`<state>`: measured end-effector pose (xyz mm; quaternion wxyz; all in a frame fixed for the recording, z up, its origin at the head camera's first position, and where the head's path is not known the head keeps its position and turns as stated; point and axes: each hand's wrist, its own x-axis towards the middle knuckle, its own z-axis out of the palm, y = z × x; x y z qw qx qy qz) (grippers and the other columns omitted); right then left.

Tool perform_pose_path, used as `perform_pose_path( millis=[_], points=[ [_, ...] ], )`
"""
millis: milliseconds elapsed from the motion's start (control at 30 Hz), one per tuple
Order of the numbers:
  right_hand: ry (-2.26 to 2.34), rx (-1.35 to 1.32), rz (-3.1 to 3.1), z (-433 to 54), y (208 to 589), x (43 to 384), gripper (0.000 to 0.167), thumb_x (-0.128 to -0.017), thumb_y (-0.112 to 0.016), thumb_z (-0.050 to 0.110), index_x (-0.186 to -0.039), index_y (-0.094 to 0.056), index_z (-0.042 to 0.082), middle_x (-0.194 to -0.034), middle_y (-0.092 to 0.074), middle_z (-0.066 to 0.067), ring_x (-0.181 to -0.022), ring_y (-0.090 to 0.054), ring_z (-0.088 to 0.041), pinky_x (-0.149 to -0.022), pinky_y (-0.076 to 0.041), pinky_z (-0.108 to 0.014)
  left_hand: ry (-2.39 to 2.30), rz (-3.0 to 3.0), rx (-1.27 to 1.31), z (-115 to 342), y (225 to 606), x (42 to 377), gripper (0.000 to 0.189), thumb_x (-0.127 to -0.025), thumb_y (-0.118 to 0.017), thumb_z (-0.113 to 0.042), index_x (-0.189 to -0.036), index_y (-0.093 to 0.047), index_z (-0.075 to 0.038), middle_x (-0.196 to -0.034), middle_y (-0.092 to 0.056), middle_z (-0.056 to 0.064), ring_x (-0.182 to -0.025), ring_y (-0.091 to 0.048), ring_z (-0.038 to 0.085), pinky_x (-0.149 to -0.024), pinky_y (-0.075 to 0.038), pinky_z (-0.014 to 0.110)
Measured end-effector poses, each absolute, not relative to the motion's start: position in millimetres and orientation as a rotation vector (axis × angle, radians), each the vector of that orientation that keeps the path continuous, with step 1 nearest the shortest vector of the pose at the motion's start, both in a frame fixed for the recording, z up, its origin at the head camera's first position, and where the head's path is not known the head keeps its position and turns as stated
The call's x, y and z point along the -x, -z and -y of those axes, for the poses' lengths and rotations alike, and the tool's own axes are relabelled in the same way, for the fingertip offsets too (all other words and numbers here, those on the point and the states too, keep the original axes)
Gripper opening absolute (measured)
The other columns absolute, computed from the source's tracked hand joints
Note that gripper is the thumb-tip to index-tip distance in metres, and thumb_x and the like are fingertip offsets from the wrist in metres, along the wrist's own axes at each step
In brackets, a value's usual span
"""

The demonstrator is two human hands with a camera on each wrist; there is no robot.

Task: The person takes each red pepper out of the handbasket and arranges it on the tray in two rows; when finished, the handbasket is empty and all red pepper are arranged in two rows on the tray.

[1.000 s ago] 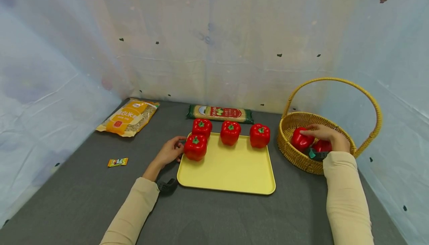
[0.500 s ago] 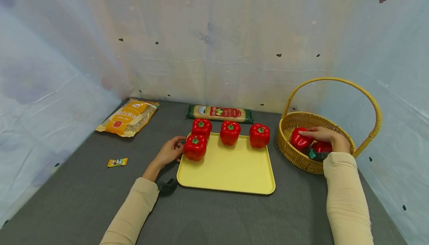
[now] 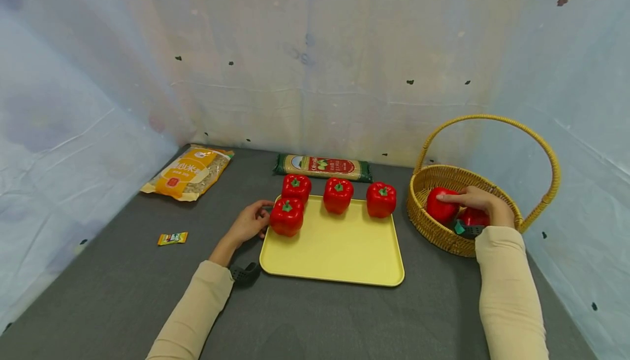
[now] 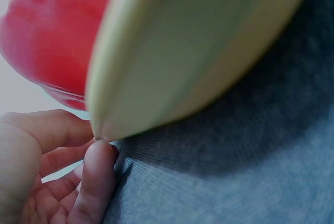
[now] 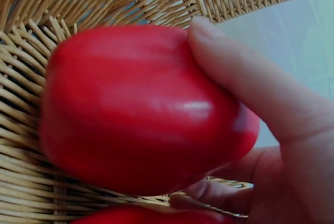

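Inside the wicker basket (image 3: 432, 233) on the right, my right hand (image 3: 479, 200) grips a red bell pepper (image 5: 135, 109), with the thumb across its upper side and the other fingers beneath, partly hidden. A second red bell pepper (image 3: 473, 215) lies under the hand. My left hand (image 3: 249, 223) pinches the left rim of the yellow tray (image 3: 339, 256); in the left wrist view, thumb and forefinger (image 4: 57, 130) meet at the rim. Close by that hand, a bell pepper (image 3: 286, 218) stands on the tray's left side. Behind it are more bell peppers (image 3: 338, 196) in a row along the far edge.
A green-ended pasta packet (image 3: 322, 167) lies behind the tray. At the back left is a yellow grain bag (image 3: 192, 174), and nearer lies a small snack sachet (image 3: 173, 238). The basket's tall handle (image 3: 492, 117) arches above the right hand. Curtains surround the grey table.
The bell pepper in my right hand has turned a little inside the basket, and the thumb has shifted slightly over it. My left hand and the tray have stayed put.
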<state>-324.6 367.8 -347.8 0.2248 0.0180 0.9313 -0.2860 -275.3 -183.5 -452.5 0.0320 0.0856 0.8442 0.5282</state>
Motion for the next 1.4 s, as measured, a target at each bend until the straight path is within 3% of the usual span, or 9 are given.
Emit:
perform_pose_path(
  millis=[200, 400, 500, 767, 933, 1200, 1400],
  points=[
    [0.868, -0.002, -2.615, -367.2, 346.7, 323.4, 0.086, -0.086, -0.052, 0.059, -0.131, -0.034, -0.012, -0.119, -0.049, -0.025, -0.101, -0.052, -0.034, -0.080, -0.051, -0.042, -1.612, -2.611, -0.258, 183.5, 453.8, 275.7, 0.037, -0.092, -0.052, -0.002, -0.129, -0.048, 0.000, -0.081, -0.053, 0.011, -0.052, -0.052, 0.016, -0.048, -0.050, 0.029],
    [0.957, 0.113, -2.766, -356.5, 334.3, 321.9, 0.084, -0.087, -0.057, 0.051, -0.133, -0.024, -0.012, -0.123, -0.038, -0.028, -0.108, -0.040, -0.039, -0.088, -0.041, -0.051, -1.603, -2.626, -0.261, 183.6, 453.2, 275.5, 0.037, -0.092, -0.052, -0.002, -0.129, -0.048, 0.000, -0.082, -0.053, 0.012, -0.052, -0.052, 0.016, -0.049, -0.050, 0.029],
    [1.031, 0.130, -2.788, -349.6, 327.6, 319.2, 0.085, -0.087, -0.058, 0.050, -0.136, -0.020, -0.008, -0.125, -0.037, -0.028, -0.109, -0.040, -0.038, -0.086, -0.043, -0.046, -1.608, -2.623, -0.266, 184.1, 452.3, 275.9, 0.038, -0.091, -0.052, -0.002, -0.129, -0.048, 0.000, -0.082, -0.053, 0.012, -0.052, -0.052, 0.016, -0.049, -0.050, 0.029],
    [1.085, 0.234, -2.912, -327.0, 318.1, 308.2, 0.085, -0.085, -0.064, 0.045, -0.138, -0.021, -0.006, -0.126, -0.040, -0.028, -0.109, -0.045, -0.039, -0.084, -0.045, -0.044, -1.593, -2.629, -0.254, 183.8, 454.5, 277.3, 0.038, -0.092, -0.051, -0.002, -0.129, -0.047, 0.002, -0.081, -0.053, 0.012, -0.052, -0.052, 0.016, -0.048, -0.050, 0.028],
    [1.151, 0.314, -2.954, -308.3, 315.1, 296.7, 0.082, -0.084, -0.068, 0.039, -0.137, -0.023, -0.004, -0.127, -0.041, -0.027, -0.110, -0.046, -0.039, -0.078, -0.048, -0.035, -1.597, -2.616, -0.255, 184.6, 455.3, 277.5, 0.037, -0.092, -0.052, -0.003, -0.129, -0.048, 0.000, -0.081, -0.053, 0.012, -0.052, -0.053, 0.016, -0.049, -0.050, 0.029],
    [1.249, 0.420, -2.997, -269.8, 318.1, 279.6, 0.084, -0.080, -0.072, 0.036, -0.141, -0.024, 0.003, -0.132, -0.040, -0.024, -0.112, -0.048, -0.042, -0.086, -0.047, -0.054, -1.609, -2.621, -0.285, 185.3, 454.3, 276.5, 0.038, -0.092, -0.052, -0.002, -0.129, -0.048, 0.001, -0.080, -0.053, 0.012, -0.051, -0.052, 0.017, -0.049, -0.050, 0.030],
    [1.320, 0.518, -2.981, -242.2, 327.0, 268.8, 0.081, -0.077, -0.076, 0.031, -0.139, -0.030, 0.008, -0.132, -0.043, -0.017, -0.113, -0.049, -0.037, -0.087, -0.048, -0.053, -1.602, -2.614, -0.273, 185.0, 453.9, 276.2, 0.037, -0.093, -0.052, -0.004, -0.129, -0.048, 0.000, -0.081, -0.053, 0.011, -0.051, -0.052, 0.016, -0.049, -0.050, 0.029]
  ],
)
